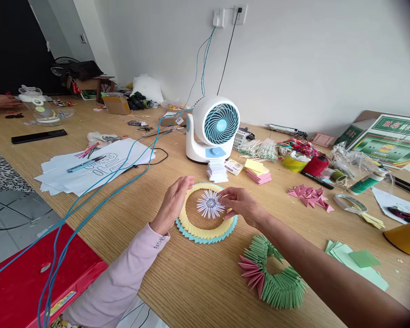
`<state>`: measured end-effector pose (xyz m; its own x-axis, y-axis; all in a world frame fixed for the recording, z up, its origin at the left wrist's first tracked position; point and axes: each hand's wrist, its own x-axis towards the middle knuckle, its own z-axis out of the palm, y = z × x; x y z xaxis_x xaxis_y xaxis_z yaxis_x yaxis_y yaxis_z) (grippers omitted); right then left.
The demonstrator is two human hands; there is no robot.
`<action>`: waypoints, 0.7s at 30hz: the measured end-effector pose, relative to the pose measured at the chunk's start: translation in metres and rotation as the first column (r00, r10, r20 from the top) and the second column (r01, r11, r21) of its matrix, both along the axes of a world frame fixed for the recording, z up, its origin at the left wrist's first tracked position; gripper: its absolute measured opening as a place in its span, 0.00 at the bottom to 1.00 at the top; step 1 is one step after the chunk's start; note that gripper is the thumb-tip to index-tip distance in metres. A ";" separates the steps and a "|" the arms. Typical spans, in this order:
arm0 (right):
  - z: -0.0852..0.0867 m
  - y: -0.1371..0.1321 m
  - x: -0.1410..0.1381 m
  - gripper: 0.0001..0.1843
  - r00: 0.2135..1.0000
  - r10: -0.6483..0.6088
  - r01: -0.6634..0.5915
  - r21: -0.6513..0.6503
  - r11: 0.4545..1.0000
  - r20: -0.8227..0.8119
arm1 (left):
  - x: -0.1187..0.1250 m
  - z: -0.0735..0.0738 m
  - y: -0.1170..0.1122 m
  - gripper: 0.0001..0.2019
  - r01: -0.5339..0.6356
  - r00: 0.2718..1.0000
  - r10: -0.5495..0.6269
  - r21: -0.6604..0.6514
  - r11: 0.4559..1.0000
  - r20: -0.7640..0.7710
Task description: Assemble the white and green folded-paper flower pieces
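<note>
A ring of folded paper point(205, 233), yellow inside with a blue pointed edge, lies flat on the table. Within it sits a white paper flower point(211, 205) with narrow spokes and a dark-patterned middle. My left hand point(173, 204) stands on edge along the ring's left side, fingers stretched out and together. Over the ring's right side is my right hand point(241, 206), its fingers bent and thumb apart, with the fingertips at the flower's right edge. Whether they press on the flower is unclear. Nearer me, beneath my right forearm, lies a curved green and pink folded-paper piece point(283, 289).
A white fan point(190, 145) stands behind the ring, with white folded slips point(217, 171) and sticky notes point(258, 172) before it. Pink folded pieces point(309, 196) and green sheets point(358, 264) lie right. Blue cables point(99, 200) cross the left. Another person's hand point(0, 104) shows far left.
</note>
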<state>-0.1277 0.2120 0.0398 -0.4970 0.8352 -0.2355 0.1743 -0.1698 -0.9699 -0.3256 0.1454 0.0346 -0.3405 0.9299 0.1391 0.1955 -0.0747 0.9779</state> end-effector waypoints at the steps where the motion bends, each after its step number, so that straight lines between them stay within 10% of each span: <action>1: -0.001 0.000 0.001 0.09 1.000 -0.001 0.001 0.000 1.000 0.001 | 0.000 -0.001 0.000 0.30 0.001 1.000 -0.001 0.002 1.000 0.004; 21: 0.001 0.003 0.017 0.11 1.000 -0.006 0.006 -0.013 1.000 -0.001 | -0.020 -0.018 0.012 0.25 -0.038 0.999 0.039 -0.171 0.985 0.000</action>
